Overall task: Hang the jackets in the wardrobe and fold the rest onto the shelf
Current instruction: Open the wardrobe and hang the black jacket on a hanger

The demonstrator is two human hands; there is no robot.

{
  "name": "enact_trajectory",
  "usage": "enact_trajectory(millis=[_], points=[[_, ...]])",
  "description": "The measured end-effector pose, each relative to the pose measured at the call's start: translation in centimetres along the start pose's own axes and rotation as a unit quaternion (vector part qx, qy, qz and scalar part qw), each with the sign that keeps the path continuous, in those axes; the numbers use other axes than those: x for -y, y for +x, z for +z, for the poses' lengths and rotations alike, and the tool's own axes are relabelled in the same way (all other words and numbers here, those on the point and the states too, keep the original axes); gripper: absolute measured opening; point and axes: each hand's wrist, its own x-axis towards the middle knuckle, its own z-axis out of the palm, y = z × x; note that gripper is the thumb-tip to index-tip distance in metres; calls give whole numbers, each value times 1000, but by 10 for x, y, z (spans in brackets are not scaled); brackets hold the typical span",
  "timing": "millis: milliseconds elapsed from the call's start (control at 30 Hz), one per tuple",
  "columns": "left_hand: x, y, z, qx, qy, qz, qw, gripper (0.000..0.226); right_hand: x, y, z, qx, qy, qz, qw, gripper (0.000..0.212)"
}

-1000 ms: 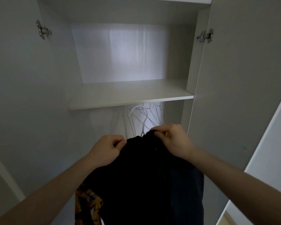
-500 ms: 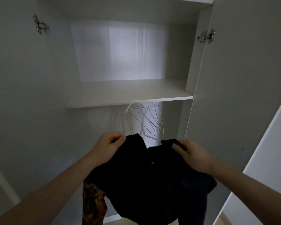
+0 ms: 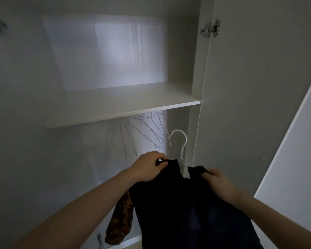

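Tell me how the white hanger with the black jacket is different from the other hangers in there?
The white hanger sits in the black jacket, gripped by the left hand and right hand; the bare hangers carry nothing. The white hanger's hook is free in the air, while the bare hangers dangle under the shelf. It looks bright and thick; they look thin and grey. All are wiry hangers.

We count two hands (image 3: 147, 166), one black jacket (image 3: 187, 212), one white hanger (image 3: 180, 141) under it, one patterned garment (image 3: 120, 220), one shelf (image 3: 115, 108), and several bare wire hangers (image 3: 147, 133), too tangled to number.
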Motion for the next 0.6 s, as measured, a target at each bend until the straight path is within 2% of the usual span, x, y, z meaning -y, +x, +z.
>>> enact_trajectory(millis=[100, 267, 433, 500, 600], points=[[11, 24, 4, 27, -23, -36, 999, 30, -17, 13, -9, -42, 1, 37, 998, 30], [36, 69, 9, 46, -47, -84, 994, 30, -28, 43, -13, -53, -1, 56, 997, 32], [63, 113, 19, 88, -10, -131, 987, 56, -34, 74, -18, -36, 9, 50, 998, 30], [68, 129, 25, 94, 24, -115, 989, 58, -33, 85, -26, -28, 24, 45, 998, 34], [68, 149, 32, 59, 58, -51, 995, 40, -28, 98, -41, -8, 52, 30, 998, 45]])
